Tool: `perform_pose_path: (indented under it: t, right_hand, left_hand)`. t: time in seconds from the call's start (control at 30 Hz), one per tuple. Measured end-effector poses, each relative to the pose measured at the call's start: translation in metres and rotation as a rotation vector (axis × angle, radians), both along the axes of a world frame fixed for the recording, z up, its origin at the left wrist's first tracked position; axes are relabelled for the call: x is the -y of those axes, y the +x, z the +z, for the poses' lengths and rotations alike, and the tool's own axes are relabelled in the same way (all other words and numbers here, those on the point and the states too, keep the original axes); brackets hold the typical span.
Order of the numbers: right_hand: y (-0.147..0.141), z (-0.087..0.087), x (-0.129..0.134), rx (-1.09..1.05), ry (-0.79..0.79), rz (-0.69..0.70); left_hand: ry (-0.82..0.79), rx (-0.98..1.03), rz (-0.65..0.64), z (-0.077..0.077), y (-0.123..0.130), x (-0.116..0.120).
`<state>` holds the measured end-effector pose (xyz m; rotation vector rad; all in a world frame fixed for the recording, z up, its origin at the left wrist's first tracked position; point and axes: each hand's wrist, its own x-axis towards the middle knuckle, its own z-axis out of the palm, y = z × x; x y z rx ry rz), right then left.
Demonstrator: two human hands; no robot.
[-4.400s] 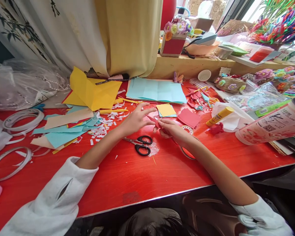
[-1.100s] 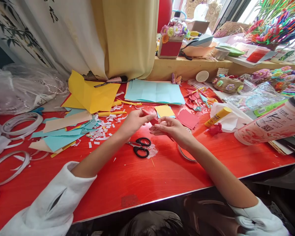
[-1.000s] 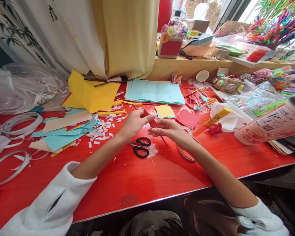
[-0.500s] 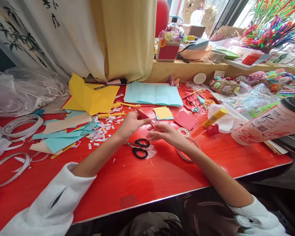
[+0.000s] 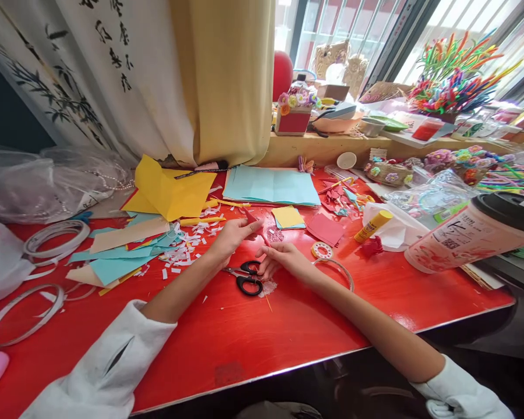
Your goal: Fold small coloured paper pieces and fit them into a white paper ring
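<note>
A small folded piece of red paper is held up over the red table between my two hands. My left hand pinches its upper part with thumb and fingers closed. At the paper's narrow lower end, my right hand has its thumb and forefinger together, the other fingers curled below. Black-handled scissors lie under the hands, beside a small pale scrap. Just beyond are stacked yellow squares and red paper squares.
Paper strips and white clippings cover the left side, near tape rolls. Blue sheets lie at the back. To the right are a glue stick, a ring of tape and a large cup.
The view has tilted up, so the table sits lower in the picture. Both hands stay on the red paper; the white bit seen at its lower end no longer shows.
</note>
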<state>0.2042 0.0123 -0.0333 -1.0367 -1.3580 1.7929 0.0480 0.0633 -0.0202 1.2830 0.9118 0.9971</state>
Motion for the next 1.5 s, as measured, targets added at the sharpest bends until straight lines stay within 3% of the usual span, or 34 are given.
perform_pose_path:
  t: [0.13, 0.3, 0.5, 0.63, 0.77, 0.97, 1.13, 1.37, 1.5]
  right_hand:
    - [-0.002, -0.002, 0.000, 0.009, 0.016, 0.084]
    - [-0.001, -0.004, -0.001, 0.007, 0.011, 0.123]
    - [0.000, -0.009, -0.004, 0.016, 0.002, 0.158]
    - [-0.001, -0.006, -0.002, -0.004, 0.006, 0.137]
    - [-0.002, -0.003, -0.001, -0.004, -0.001, 0.154]
    - [-0.002, 0.000, -0.001, 0.007, -0.013, 0.163]
    - [0.000, -0.002, -0.002, -0.010, 0.020, 0.152]
    - [0.002, -0.001, -0.004, -0.044, 0.134, 0.014]
    - [0.000, -0.003, -0.004, -0.006, 0.148, 0.042]
  left_hand:
    - [0.052, -0.009, 0.071, -0.001, -0.002, -0.001]
    - [0.014, 0.014, 0.004, 0.003, -0.004, 0.000]
    - [-0.006, 0.068, 0.033, 0.007, -0.005, 0.001]
    - [0.034, 0.066, -0.008, 0.013, -0.008, 0.000]
    - [0.080, 0.108, 0.066, 0.020, -0.010, 0.003]
    - [0.012, 0.093, 0.020, 0.025, -0.013, 0.001]
    - [0.048, 0.116, 0.135, 0.025, -0.017, -0.003]
    - [0.000, -0.033, -0.050, 0.020, -0.015, -0.004]
    - [0.062, -0.077, 0.002, 0.012, -0.008, 0.001]
